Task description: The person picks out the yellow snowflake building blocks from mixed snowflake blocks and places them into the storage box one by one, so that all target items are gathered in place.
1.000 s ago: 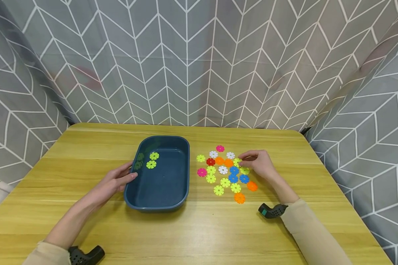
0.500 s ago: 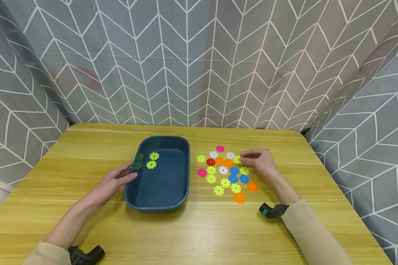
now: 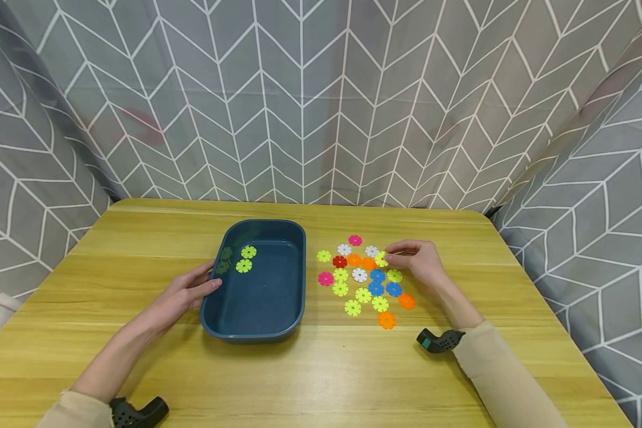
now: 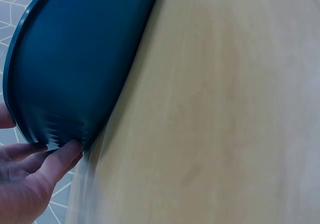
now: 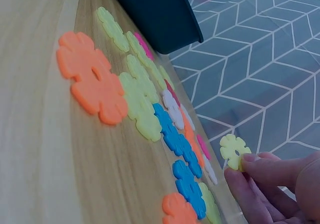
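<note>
1. A yellow disc (image 5: 231, 147), petal-edged, is held up off the table (image 3: 326, 380), right of its middle and nearer its far edge.
2. The right hand (image 3: 421, 261) pinches it between thumb and fingers.
3. Loose discs (image 3: 356, 273) in yellow, orange, blue, white, pink and red lie beside and below it.
4. Left of them stands a blue tub (image 3: 262, 309), two yellow discs (image 3: 248, 252) inside toward its far left corner.
5. The left hand (image 3: 184, 292) grips the tub's left rim.
6. A grey curtain (image 3: 299, 101) hangs beyond the table's far edge.
</note>
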{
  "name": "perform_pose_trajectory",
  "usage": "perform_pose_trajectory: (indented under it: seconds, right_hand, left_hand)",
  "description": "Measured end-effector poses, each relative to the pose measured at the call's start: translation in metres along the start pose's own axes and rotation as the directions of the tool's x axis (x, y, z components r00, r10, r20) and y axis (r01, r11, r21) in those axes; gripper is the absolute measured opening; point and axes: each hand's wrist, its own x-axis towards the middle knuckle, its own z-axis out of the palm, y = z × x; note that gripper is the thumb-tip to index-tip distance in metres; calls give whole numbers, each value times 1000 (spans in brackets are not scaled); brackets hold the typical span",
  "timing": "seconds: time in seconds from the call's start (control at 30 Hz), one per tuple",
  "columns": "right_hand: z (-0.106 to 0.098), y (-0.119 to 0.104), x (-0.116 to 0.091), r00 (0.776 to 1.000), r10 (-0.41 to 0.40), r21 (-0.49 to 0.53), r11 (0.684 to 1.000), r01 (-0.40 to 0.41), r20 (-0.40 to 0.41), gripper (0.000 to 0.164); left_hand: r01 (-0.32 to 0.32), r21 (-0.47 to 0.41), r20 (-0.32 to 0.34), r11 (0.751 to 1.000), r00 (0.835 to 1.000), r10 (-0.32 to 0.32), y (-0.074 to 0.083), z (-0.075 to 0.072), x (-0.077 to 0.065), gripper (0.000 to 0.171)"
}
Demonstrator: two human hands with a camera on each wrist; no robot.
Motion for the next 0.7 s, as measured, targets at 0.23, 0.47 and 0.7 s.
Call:
perform_pose_trajectory:
  seconds: [0.23, 0.47, 0.7]
  right_hand:
    - [2, -1, 1, 1000, 27, 3, 1000, -27, 1, 35]
    - [4, -1, 0, 999, 30, -3, 1000, -30, 24, 37]
    - [5, -5, -1, 998, 39, -34, 999, -37, 45, 36]
  left_hand:
    - [-8, -9, 0, 1000, 1000, 8, -1, -1, -1, 74]
    - [-4, -15, -4, 1000, 1000, 4, -1, -1, -2, 73]
    - [-5, -21, -1, 1000, 1000, 5, 0, 1, 0, 73]
